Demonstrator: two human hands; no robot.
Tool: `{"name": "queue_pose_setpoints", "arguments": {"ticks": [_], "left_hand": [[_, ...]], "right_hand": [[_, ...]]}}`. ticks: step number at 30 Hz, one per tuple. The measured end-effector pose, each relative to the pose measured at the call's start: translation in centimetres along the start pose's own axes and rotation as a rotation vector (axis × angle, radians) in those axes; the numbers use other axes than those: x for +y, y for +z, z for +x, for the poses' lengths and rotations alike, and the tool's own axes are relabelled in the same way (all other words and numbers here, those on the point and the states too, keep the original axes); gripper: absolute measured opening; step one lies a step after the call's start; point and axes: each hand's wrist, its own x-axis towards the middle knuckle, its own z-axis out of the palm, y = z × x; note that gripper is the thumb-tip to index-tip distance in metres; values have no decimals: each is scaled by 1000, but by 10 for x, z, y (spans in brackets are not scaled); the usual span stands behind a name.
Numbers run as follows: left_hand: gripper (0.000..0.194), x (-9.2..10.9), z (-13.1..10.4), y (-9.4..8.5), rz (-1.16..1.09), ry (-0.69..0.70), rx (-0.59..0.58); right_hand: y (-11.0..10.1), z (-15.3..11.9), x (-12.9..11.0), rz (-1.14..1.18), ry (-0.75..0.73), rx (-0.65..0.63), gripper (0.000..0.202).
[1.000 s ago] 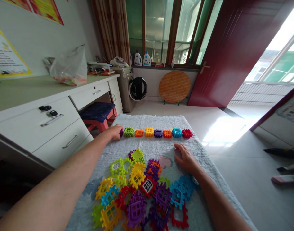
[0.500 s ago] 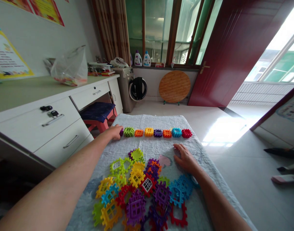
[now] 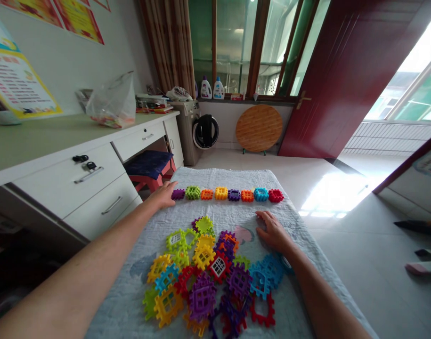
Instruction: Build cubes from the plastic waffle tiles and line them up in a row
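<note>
My left hand [image 3: 164,196] rests at the left end of a row of small blocks, its fingertips beside the purple block [image 3: 179,194]. I cannot tell if they touch it. Rightward along the row come a green block [image 3: 193,192], an orange one [image 3: 207,194], a yellow one [image 3: 221,193], a dark purple one [image 3: 234,195], a second orange one [image 3: 247,195], a blue one [image 3: 261,194] and a red one [image 3: 275,195]. My right hand [image 3: 272,229] lies palm down on the cloth, fingers loosely stretched, holding nothing.
A pile of flat interlocking plastic pieces [image 3: 202,296] spreads nearest me on the cloth-covered table [image 3: 232,176]. Left stand a white desk [image 3: 95,188] and a stool [image 3: 150,164]. A washing machine [image 3: 190,132], a round wooden tabletop [image 3: 259,128] and a red door [image 3: 328,80] are behind.
My left hand has drawn slightly left off the purple block, which now shows more fully. The right hand stays about where it was. The whole view has shifted a little.
</note>
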Motion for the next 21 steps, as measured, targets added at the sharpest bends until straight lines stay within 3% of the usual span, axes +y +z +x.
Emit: {"name": "queue_pose_setpoints", "arguments": {"ticks": [5,9,15,21], "left_hand": [[75,1,-32,4,-70,47,142],[56,19,-71,4,-210,170,214],[41,65,-121,-13,-342,258,116],[40,89,-138,-15,-328,279,84]], "right_hand": [[2,0,3,-4,-18,0,48],[3,1,4,-14,-22,2,46],[2,1,4,-37,-38,-7,43],[2,0,4,-66,-61,-24,40]]}}
